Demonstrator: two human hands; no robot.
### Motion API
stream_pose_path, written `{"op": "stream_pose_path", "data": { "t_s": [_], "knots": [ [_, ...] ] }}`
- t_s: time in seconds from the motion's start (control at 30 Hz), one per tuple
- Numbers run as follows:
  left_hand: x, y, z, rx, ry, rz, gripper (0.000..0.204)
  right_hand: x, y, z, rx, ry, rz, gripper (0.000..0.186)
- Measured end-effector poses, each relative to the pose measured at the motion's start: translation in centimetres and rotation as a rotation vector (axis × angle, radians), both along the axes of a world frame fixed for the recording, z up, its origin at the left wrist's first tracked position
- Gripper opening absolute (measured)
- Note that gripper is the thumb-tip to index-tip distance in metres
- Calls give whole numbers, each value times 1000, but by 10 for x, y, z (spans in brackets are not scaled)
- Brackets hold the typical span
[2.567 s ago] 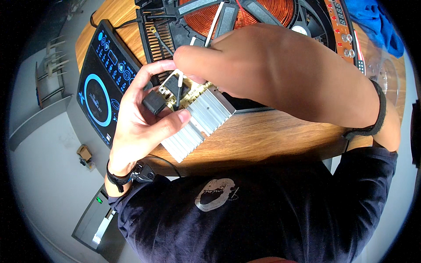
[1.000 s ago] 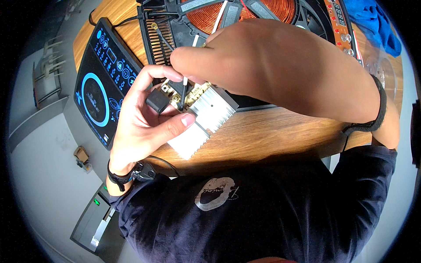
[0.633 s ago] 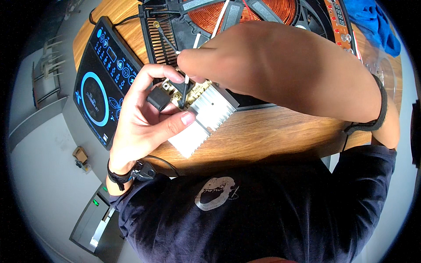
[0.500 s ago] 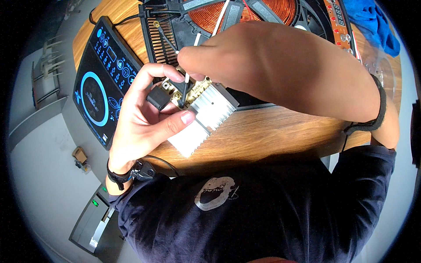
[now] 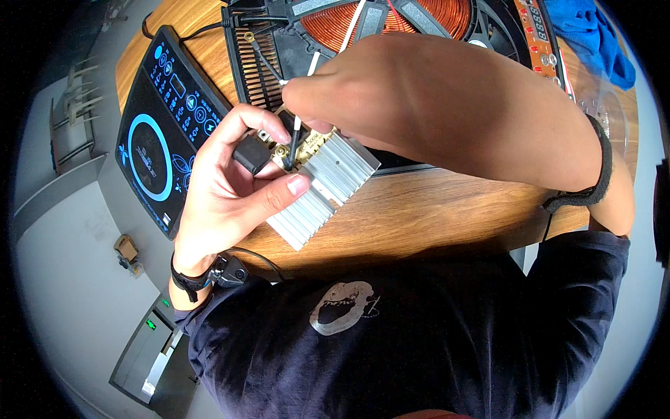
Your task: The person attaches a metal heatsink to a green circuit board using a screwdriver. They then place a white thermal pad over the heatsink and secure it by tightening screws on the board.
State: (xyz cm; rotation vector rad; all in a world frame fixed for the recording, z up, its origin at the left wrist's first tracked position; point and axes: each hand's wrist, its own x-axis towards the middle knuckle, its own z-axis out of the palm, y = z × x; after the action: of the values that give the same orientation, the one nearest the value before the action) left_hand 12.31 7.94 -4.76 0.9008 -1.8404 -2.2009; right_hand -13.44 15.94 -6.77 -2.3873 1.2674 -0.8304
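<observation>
Over wooden table (image 5: 447,209), finned heat sink (image 5: 322,187) held diagonally, lower-left to upper-right

Copper coil (image 5: 363,21) cut by top edge, perhaps half-hidden under right hand (image 5: 447,112).

Finned heatsink (image 5: 322,188) between both hands.
</observation>
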Motion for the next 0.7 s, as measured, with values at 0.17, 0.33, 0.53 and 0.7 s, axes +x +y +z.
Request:
{"op": "stream_pose_path", "data": {
  "t_s": [0.17,0.33,0.53,0.7],
  "knots": [
    [0,-1,-2,-28,-22,3,40,1,-3,-4,-27,11,4,15],
    [-1,-2,-5,-87,-49,-1,42,2,-2,-14,-51,-34,-10,17],
    [-2,0,-8,-116,-23,22,42,0,-5,-14,-32,-49,30,16],
    [1,-3,-11,-124,-14,5,42,0,-6,-12,3,-31,15,15]
  ]
}}
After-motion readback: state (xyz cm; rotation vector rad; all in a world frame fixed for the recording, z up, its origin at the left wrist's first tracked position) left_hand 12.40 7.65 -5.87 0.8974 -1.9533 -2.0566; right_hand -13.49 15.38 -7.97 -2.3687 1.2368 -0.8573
